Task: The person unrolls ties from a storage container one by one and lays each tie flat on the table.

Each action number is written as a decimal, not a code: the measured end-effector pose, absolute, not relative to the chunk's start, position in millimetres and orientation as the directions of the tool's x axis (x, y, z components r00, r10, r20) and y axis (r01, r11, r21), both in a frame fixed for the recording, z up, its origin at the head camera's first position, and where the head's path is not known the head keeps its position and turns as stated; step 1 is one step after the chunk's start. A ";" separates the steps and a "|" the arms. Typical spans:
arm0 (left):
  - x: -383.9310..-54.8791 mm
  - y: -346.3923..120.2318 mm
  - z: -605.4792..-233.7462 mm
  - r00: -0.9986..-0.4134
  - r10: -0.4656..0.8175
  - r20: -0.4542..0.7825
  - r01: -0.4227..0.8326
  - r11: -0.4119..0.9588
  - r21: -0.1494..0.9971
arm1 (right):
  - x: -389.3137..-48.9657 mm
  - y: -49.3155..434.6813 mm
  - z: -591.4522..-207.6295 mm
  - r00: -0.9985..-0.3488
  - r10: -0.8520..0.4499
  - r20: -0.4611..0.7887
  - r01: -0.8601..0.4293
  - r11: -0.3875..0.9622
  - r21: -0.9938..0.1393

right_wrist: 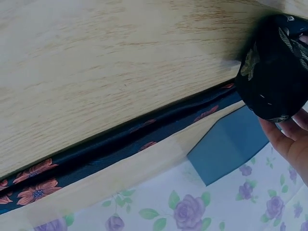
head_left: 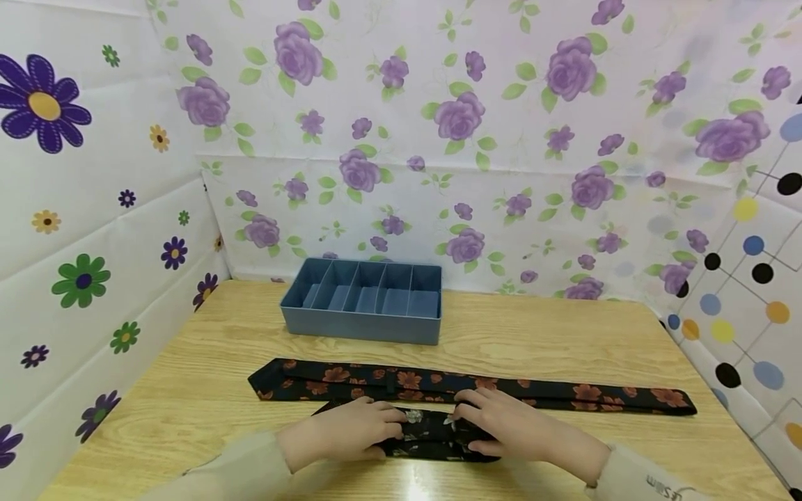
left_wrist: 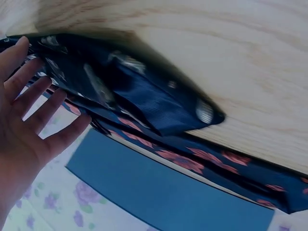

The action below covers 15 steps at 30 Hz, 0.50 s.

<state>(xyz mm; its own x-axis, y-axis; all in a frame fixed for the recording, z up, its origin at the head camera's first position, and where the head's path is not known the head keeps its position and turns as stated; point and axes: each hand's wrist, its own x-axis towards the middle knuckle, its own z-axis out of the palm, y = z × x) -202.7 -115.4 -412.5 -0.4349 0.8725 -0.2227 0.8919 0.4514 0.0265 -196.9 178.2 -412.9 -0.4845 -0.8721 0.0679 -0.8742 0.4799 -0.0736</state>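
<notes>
A black necktie with pale flowers [head_left: 427, 433] lies near the table's front, partly under both hands. Its pointed end [left_wrist: 159, 98] shows in the left wrist view. My left hand [head_left: 360, 428] rests on the tie's left part, fingers spread and fairly straight. At the other end, my right hand [head_left: 510, 426] grips a rolled or folded bundle of the tie [right_wrist: 274, 72] between thumb and fingers. Just behind, a second dark necktie with orange-red flowers [head_left: 410, 380] is laid out flat lengthwise, its wide pointed end to the left.
A blue-grey box with several compartments [head_left: 360, 325] stands at the back, left of centre, against the flowered sheet [head_left: 401, 174]. Patterned sheets also hang at the left and right. Bare wood tabletop [head_left: 532, 327] shows right of the box.
</notes>
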 end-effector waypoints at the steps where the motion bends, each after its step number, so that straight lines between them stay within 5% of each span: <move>1: -202.6 -112.2 -413.3 -0.423 0.882 -0.210 0.900 0.435 0.017 | -196.7 178.5 -412.9 -0.488 -0.870 0.064 -0.872 0.483 -0.078; 8: -201.9 -84.9 -422.0 -0.321 0.937 -0.138 0.947 0.314 -0.068 | -195.6 179.1 -413.5 -0.503 -0.864 0.038 -0.862 0.498 -0.095; 15: -203.0 -65.9 -427.7 -0.336 0.928 -0.162 0.942 0.326 -0.086 | -195.5 180.5 -411.8 -0.506 -0.862 0.021 -0.861 0.503 -0.071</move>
